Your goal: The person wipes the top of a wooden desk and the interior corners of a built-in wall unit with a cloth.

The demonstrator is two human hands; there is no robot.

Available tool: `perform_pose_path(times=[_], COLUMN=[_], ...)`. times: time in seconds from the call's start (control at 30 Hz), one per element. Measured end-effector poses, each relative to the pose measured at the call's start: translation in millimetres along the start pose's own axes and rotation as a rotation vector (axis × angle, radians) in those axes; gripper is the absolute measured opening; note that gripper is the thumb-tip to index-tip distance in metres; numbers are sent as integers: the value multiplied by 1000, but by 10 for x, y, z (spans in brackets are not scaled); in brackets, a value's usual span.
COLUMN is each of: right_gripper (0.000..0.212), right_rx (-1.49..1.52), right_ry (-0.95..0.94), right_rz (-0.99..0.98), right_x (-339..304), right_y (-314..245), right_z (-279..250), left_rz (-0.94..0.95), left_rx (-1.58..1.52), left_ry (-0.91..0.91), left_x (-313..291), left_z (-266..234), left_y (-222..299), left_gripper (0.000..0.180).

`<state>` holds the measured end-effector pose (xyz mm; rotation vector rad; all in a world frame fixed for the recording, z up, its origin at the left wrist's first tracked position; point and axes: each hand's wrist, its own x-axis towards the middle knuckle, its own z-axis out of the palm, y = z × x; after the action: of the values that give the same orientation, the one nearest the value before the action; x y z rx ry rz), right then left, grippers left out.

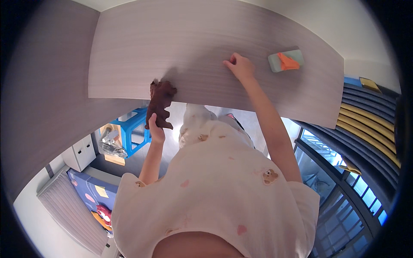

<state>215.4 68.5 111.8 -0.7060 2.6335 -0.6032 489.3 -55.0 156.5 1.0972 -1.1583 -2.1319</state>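
Note:
My left hand [156, 130] is closed round the lower end of a dark brown, knobbly piece [160, 99] with short stubs along its sides. Its exact kind is unclear. The piece is held upright at the desk's near edge, its upper end reaching over the top. Over the middle of the desk [129, 51] is my right hand [241, 68], fingers curled and thumb pointing left. Whatever those fingers hold, if anything, is hidden. To the right of that hand lies a pale green rounded block [274, 63] with a folded orange piece [288, 62] on it.
A tall grey panel [47, 86] borders the desk at left. Below stand a blue plastic stool [129, 129] and a clear bag [112, 144] of things. Dark and yellow cushioned slats [365, 124] rise at right, near a glass-paned door [340, 206].

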Motion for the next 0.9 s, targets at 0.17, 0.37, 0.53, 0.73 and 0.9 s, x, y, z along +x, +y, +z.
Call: perform_pose_path(times=[0.17,0.37,0.53,0.73,0.9], right_gripper=[26,26,24,22,22], right_rx=[-29,45,65,1017,1206], right_ry=[53,42,122,105,137], right_rz=[71,109,209,282,446], right_x=[-49,-125,-82,-270,-913], right_y=[-86,-80,-107,361,342], right_z=[-55,-36,7,137,31], left_rz=[-30,-64,-99,-339,617], left_rx=[-20,69,155,1039,1378], left_ry=[4,-77,16,-347,-622], left_x=[131,290,444,678,1086], left_z=[35,0,356,1102,1167], left_y=[-26,-61,-95,-168,-754], left_gripper=[23,29,30,63,48])
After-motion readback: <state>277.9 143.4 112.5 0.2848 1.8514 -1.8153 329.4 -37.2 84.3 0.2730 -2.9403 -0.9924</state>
